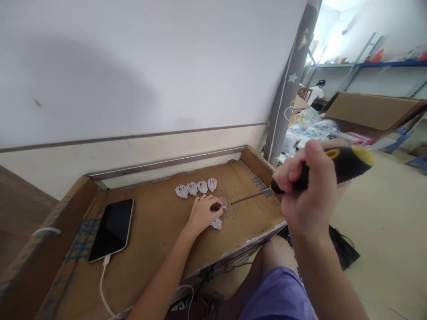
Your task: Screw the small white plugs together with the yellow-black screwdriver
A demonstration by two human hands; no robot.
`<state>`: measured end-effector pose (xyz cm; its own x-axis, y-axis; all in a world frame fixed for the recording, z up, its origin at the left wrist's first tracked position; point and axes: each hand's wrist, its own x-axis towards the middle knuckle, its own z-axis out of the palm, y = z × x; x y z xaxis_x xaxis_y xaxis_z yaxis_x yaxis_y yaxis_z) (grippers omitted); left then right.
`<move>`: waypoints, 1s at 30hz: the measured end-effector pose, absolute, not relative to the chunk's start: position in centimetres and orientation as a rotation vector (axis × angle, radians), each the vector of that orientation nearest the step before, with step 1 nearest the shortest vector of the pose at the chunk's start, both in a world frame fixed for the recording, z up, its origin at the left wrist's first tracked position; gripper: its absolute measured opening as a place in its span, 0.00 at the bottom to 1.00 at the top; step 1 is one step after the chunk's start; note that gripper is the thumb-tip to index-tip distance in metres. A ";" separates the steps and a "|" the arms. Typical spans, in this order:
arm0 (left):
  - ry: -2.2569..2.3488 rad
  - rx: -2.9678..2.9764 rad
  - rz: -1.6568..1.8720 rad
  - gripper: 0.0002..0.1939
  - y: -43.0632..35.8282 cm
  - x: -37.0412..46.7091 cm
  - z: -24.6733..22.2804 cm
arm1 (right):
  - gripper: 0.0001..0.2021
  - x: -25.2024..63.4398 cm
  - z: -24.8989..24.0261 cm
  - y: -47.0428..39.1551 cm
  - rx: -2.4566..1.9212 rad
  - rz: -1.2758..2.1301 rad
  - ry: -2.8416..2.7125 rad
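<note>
On the bench, brown cardboard bore big blue Chinese characters at right, probably 拼箱, with smaller letters beside them, maybe DT; the blue writing at left was partly hidden by the phone. No brand legible. Raised sides bounded left and right, a metal rail the back; the front edge ran just before the knees. Cardboard stretched broadly between phone and left hand. Four whitish plastic plugs, rounded, metal pins up, sat in a row behind that hand. Its fingers curled at another plug and a clear part; grip unclear. Right hand clenched a black-and-yellow screwdriver, slim shaft slanting down, tip just beside the clear part. Dark specks dotted the cardboard.
</note>
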<state>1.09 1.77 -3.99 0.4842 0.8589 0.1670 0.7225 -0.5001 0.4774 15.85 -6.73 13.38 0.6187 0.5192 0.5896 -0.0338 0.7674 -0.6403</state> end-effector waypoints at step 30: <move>1.310 2.389 0.591 0.04 1.9 0.9 -4.5 | 0.13 14.5 13.1 -2.6 -0.795 0.506 -1.318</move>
<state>0.94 1.89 -4.46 0.4849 0.8539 0.1888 0.7070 -0.5099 0.4900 14.46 -2.63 13.10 0.2029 0.7310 0.6515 0.1072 0.6447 -0.7569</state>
